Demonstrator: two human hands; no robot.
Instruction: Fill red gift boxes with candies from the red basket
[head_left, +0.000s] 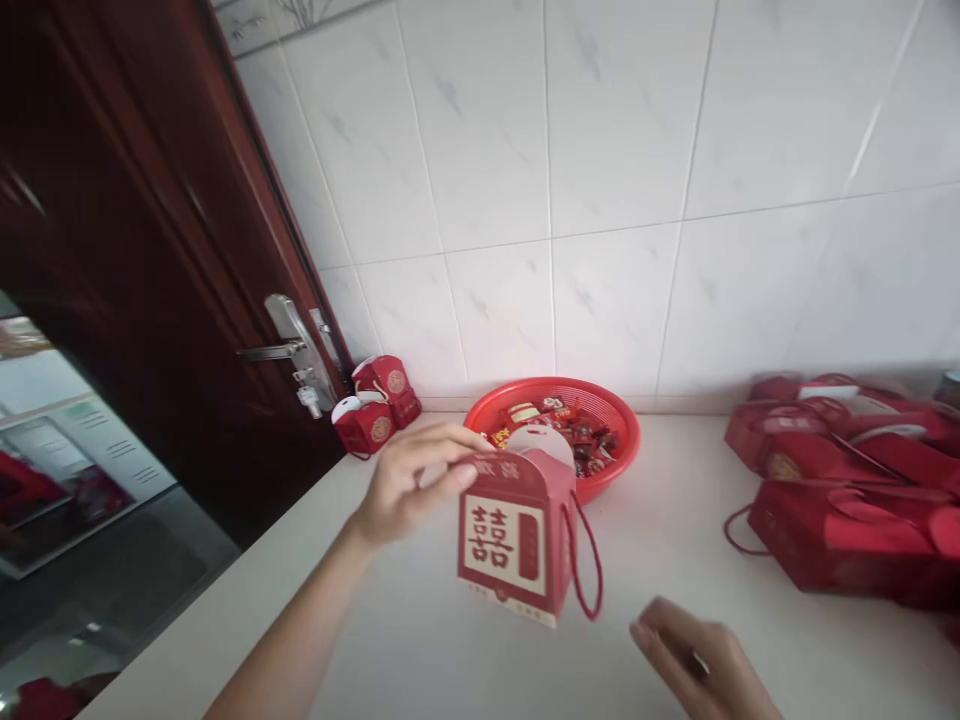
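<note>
My left hand [420, 480] pinches the top left edge of a red candy box [502, 540] between thumb and fingers. The box has a cream panel with a double-happiness character on its front. A dark red cord handle [592, 560] hangs loose at its right side, and a rounded white flap stands up at the top. Whether the box's bottom touches the table is hard to tell. Lower right of it, my right hand [705, 655] hovers apart from the box, fingers curled toward the thumb, with nothing visible in them.
Behind the box, a red plastic basket [628, 440] holds wrapped candies [592, 440]. Two red boxes [382, 400] stand by the wall near the dark door [135, 200]. Several flatter red boxes [847, 530] are piled on the right of the white table [405, 640].
</note>
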